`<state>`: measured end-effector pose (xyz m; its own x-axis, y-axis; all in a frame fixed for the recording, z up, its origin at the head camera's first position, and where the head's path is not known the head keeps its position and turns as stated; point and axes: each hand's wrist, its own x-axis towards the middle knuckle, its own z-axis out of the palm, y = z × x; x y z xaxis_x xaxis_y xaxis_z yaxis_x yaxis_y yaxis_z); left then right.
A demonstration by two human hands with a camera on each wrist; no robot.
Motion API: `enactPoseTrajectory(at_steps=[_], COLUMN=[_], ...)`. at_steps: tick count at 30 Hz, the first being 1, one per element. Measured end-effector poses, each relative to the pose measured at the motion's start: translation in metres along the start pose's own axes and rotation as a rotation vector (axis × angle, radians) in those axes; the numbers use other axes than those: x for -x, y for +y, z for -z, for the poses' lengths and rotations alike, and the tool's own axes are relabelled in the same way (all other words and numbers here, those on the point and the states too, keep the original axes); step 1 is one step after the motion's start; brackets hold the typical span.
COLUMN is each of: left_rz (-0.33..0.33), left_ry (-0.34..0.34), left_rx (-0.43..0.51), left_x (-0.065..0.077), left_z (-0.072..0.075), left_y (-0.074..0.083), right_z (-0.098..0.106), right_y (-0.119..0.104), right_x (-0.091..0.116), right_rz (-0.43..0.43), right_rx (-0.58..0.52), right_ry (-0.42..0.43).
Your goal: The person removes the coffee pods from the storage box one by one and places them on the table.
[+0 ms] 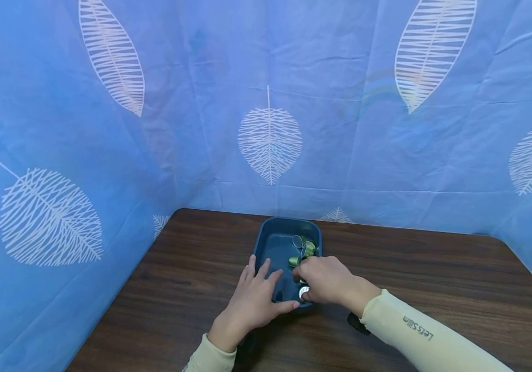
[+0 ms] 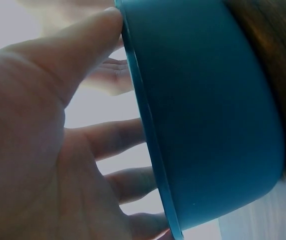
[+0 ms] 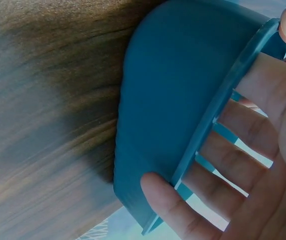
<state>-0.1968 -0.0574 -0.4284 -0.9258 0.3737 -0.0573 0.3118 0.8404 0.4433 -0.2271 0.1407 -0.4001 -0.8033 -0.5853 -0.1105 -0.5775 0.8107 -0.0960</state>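
A dark blue plastic bin point(image 1: 270, 243) stands on the table with several small green coffee capsules point(image 1: 309, 249) in its right half. My left hand point(image 1: 255, 302) lies over the bin's near left corner, fingers spread and the thumb along the near rim. Its fingers touch the rim in the left wrist view. My right hand point(image 1: 326, 279) reaches over the right rim, fingertips down among the capsules. Beside its thumb shows a capsule's silver lid point(image 1: 303, 293). In the right wrist view the little finger point(image 3: 165, 200) lies outside the rim; the bin wall hides the other fingertips.
The bin rests on a dark wood table point(image 1: 191, 274), close to its far edge. A blue cloth point(image 1: 331, 144) with white leaf prints hangs behind and around the table. A dark strap point(image 1: 358, 323) sits at my right wrist, beside a pale yellow sleeve point(image 1: 415, 325).
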Motion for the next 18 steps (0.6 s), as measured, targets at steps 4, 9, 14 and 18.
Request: enactPoseTrajectory(at_steps=[4,9,14,18], left_rz=[0.002,0.003,0.007,0.012], left_ry=[0.002,-0.001,0.000,0.002], left_rx=[0.000,0.002,-0.003,-0.007], left_x=[0.0010,0.0016,0.0010,0.0005], left_z=[0.0003,-0.0009,-0.0009,-0.0008], left_y=[0.0007,0.0000,0.0000,0.0003], right_z=[-0.0012,-0.0025,-0.0038,-0.0054], right_y=[-0.0015,-0.0033,-0.0028,-0.0018], right_x=[-0.0005,-0.0011,-0.0027,-0.0033], right_rz=[-0.017,-0.019,-0.016,-0.020], right_rx=[-0.004,-0.010,-0.010,-0.011], right_ry=[-0.002,0.000,0.003,0.007])
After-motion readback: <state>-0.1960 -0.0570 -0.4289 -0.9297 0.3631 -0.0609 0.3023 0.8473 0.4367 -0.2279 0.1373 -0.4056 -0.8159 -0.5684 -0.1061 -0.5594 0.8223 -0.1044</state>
